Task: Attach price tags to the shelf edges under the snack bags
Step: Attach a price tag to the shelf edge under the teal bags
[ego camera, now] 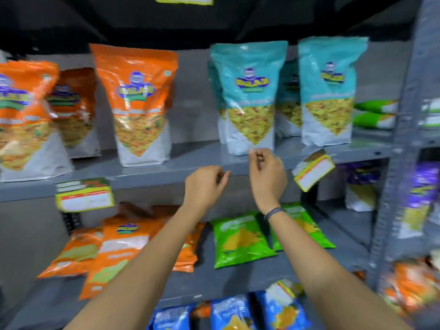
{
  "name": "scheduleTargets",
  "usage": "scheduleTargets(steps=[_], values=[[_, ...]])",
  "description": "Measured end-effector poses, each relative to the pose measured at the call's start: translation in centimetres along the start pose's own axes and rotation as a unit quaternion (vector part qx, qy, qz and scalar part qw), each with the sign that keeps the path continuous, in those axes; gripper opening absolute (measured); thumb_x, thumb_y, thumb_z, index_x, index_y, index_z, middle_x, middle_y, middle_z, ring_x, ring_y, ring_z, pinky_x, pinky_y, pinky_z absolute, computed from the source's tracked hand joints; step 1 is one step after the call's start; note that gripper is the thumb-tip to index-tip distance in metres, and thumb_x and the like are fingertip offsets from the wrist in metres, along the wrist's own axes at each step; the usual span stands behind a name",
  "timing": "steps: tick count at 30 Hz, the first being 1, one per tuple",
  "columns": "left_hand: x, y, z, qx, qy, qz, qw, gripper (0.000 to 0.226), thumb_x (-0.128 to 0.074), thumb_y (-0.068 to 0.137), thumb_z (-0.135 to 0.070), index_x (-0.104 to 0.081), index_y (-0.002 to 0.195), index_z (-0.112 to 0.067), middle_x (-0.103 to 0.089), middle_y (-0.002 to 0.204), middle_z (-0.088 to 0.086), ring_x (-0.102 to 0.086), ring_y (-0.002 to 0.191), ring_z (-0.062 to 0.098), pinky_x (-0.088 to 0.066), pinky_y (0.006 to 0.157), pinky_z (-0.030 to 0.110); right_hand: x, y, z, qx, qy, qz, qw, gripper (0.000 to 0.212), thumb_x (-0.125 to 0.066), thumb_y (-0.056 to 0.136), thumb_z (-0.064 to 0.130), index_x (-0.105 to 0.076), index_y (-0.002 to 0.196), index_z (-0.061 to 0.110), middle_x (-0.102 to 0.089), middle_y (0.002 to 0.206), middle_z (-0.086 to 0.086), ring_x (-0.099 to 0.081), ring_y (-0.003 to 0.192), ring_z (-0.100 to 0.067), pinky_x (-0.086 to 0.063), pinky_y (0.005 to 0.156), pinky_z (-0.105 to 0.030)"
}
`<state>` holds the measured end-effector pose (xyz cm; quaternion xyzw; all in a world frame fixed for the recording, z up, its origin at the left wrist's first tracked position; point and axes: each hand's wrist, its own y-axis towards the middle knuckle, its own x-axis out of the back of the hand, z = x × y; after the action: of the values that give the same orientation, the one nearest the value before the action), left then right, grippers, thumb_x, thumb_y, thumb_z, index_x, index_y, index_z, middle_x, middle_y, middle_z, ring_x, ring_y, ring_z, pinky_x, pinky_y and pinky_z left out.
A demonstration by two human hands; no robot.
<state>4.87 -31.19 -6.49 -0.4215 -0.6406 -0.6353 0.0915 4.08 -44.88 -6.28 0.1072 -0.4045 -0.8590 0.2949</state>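
Orange snack bags and teal snack bags stand upright on a grey shelf. A yellow-edged price tag hangs from the shelf edge under the orange bags. Another price tag sits tilted at the edge under the right teal bag. My left hand is at the shelf edge with its fingers curled in, nothing seen in it. My right hand is just right of it, thumb and fingers pinched together below the teal bags, apart from the tilted tag. The view is blurred.
Below lie flat orange packets and green packets on a lower shelf; blue packets sit lower still. A grey perforated upright bounds the right side, with purple bags beyond. A further tag hangs at the top.
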Motion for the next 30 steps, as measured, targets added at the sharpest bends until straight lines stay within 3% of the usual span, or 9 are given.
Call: scheduleTargets(steps=[4,7,9,14,19,26,30], values=[[-6.9,2.3,-8.6,-0.02,-0.051,0.149,0.987,0.039,-0.055,0.09,-0.04,-0.063,0.072,-0.007,-0.071,0.083,0.021,-0.064,0.085,0.038,-0.05,0.065,0.039,4.8,5.4,-7.7,0.078,-0.076,-0.048,0.993,0.018,-0.051,0.092,0.033,-0.062,0.092,0.018,-0.067,0.091,-0.006,-0.055,0.092,-0.03,-0.042,0.073,-0.04],[-9.7,3.1,-12.6,0.038,-0.125,0.131,0.983,0.056,-0.058,0.087,-0.045,-0.043,0.049,-0.008,-0.059,0.063,0.025,-0.059,0.072,0.043,-0.042,0.055,0.037,6.8,7.9,-12.2,0.085,-0.124,-0.021,0.988,0.018,-0.051,0.091,0.029,-0.058,0.105,0.022,-0.065,0.11,-0.003,-0.054,0.103,-0.03,-0.041,0.078,-0.043],[-10.5,3.5,-14.3,0.086,-0.161,0.09,0.979,0.058,-0.057,0.087,-0.047,-0.039,0.047,-0.01,-0.057,0.059,0.026,-0.059,0.068,0.043,-0.043,0.054,0.04,7.4,9.1,-14.2,0.103,-0.111,0.032,0.988,0.023,-0.05,0.093,0.03,-0.059,0.112,0.022,-0.066,0.112,-0.003,-0.054,0.105,-0.03,-0.041,0.082,-0.043],[-11.2,4.2,-16.1,0.13,-0.179,0.02,0.975,0.046,-0.048,0.095,-0.037,-0.051,0.056,-0.012,-0.069,0.07,0.024,-0.063,0.074,0.041,-0.046,0.06,0.039,7.6,11.5,-15.4,0.127,-0.044,0.112,0.985,0.02,-0.058,0.09,0.028,-0.067,0.102,0.015,-0.07,0.1,-0.01,-0.058,0.095,-0.035,-0.04,0.085,-0.039],[-10.7,4.8,-16.1,0.137,-0.167,0.067,0.974,0.05,-0.044,0.096,-0.038,-0.063,0.069,-0.001,-0.073,0.071,0.022,-0.068,0.072,0.036,-0.056,0.072,0.044,7.4,13.7,-14.9,0.072,-0.042,0.207,0.975,0.018,-0.059,0.087,0.03,-0.068,0.103,0.028,-0.069,0.103,-0.004,-0.059,0.101,-0.027,-0.046,0.078,-0.036],[-9.2,5.1,-16.3,0.1,-0.141,0.061,0.983,0.048,-0.047,0.096,-0.036,-0.059,0.065,-0.001,-0.071,0.069,0.022,-0.065,0.071,0.037,-0.054,0.067,0.045,8.4,15.6,-16.1,0.081,-0.01,0.305,0.949,0.01,-0.06,0.086,0.026,-0.068,0.092,0.026,-0.054,0.065,0.011,-0.052,0.064,-0.01,-0.038,0.054,-0.027],[-9.0,4.7,-16.0,0.048,-0.051,0.063,0.996,0.046,-0.048,0.093,-0.043,-0.059,0.066,-0.008,-0.071,0.063,0.009,-0.064,0.069,0.03,-0.051,0.06,0.038,9.4,15.2,-17.8,0.073,0.08,0.326,0.939,0.006,-0.067,0.082,0.018,-0.066,0.082,0.024,-0.05,0.063,0.011,-0.043,0.057,-0.004,-0.041,0.062,-0.024]])
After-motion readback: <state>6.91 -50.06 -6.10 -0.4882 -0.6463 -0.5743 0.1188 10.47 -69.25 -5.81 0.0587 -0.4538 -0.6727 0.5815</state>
